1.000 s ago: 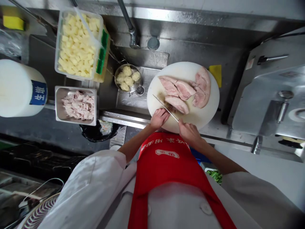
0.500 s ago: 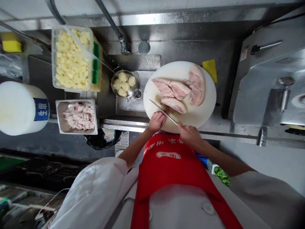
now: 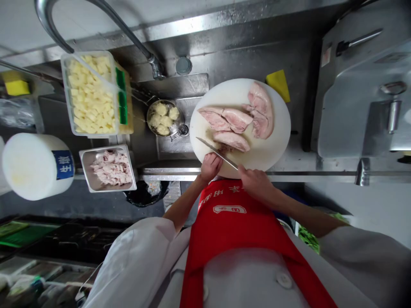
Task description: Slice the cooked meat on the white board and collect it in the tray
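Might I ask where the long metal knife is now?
In the head view, the knife is in the right grip, beside the left grip, over the near left of the round white cutting board.

The knife blade (image 3: 216, 152) is smooth metal, the round cutting board (image 3: 272, 156) matt plastic, the counter (image 3: 231, 60) dull-shining steel, the tray (image 3: 85, 169) glossy metal, and the apron (image 3: 234, 233) smooth, matt cloth.

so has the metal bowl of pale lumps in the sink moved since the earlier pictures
No. The metal bowl stays at the left side of the sink; the whole view has shifted around them.
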{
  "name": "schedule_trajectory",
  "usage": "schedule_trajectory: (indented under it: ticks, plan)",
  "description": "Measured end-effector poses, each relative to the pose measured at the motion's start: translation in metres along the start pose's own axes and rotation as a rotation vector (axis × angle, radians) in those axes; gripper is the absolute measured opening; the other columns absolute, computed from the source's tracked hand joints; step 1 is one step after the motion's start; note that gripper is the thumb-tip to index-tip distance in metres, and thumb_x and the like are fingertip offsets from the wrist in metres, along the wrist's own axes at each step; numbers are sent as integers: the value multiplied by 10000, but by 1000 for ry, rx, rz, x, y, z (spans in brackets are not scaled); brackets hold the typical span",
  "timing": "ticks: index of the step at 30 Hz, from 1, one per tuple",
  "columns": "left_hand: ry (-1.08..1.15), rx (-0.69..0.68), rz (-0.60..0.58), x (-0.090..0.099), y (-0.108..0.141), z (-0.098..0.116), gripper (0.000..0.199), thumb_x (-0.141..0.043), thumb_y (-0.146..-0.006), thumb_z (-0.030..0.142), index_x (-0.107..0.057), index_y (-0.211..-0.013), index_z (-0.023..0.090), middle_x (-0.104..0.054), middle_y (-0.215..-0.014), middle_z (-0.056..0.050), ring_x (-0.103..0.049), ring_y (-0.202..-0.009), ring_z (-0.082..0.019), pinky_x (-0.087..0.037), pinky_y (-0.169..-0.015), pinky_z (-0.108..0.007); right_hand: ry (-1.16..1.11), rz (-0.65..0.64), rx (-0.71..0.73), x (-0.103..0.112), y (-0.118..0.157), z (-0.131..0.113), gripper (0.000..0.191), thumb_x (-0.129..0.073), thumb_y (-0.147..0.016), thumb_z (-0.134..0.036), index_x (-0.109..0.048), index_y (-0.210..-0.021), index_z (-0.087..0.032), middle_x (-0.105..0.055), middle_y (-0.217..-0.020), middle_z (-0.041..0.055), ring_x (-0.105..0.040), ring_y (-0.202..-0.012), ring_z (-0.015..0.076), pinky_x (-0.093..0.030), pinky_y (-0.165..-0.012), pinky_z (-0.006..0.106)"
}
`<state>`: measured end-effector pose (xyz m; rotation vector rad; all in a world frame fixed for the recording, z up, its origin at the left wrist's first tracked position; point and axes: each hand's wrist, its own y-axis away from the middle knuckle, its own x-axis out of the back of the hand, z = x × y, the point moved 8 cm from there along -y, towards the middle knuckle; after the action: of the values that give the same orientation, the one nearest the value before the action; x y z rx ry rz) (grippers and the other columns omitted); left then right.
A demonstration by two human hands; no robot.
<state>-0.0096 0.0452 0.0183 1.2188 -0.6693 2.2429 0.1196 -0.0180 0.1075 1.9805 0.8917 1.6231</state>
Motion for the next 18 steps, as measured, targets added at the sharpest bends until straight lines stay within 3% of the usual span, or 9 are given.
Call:
schedule_trajectory:
  ticks: [3, 9, 11, 18]
  plan:
    - [-29, -28, 30, 2, 0, 1, 289, -421, -1007, 313, -660, -932, 169, -626, -882, -92, -533, -848, -201, -429, -778, -361, 7, -35, -48, -6, 10, 0, 332, -291, -955, -84, -500, -1213, -81, -728, -885, 169, -729, -850, 284, -486, -651, 312]
    - [1, -35, 19, 3, 3, 0, 281, -413, -1009, 309, -649, -959, 165, -640, -924, -101, -563, -886, -204, -440, -785, -366, -61, 62, 6, 15, -61, -21, 297, -350, -962, -120, -485, -1220, -62, -714, -1025, 206, -708, -960, 265, -498, -736, 303]
    - [32, -22, 16, 3, 4, -1, 267, -419, -1010, 311, -642, -1030, 165, -644, -1005, -120, -571, -948, -212, -443, -819, -374, -65, 85, 6, 20, -66, -19, 314, -363, -964, -136, -478, -1244, -55, -709, -1040, 211, -703, -968, 268, -498, -750, 309]
    - [39, 3, -36, -5, 6, -5, 286, -424, -1003, 330, -651, -925, 174, -608, -837, -89, -551, -838, -209, -431, -773, -375, -27, -40, -30, -5, 12, 0, 346, -314, -934, -71, -523, -1208, -107, -729, -882, 165, -727, -838, 281, -510, -668, 323]
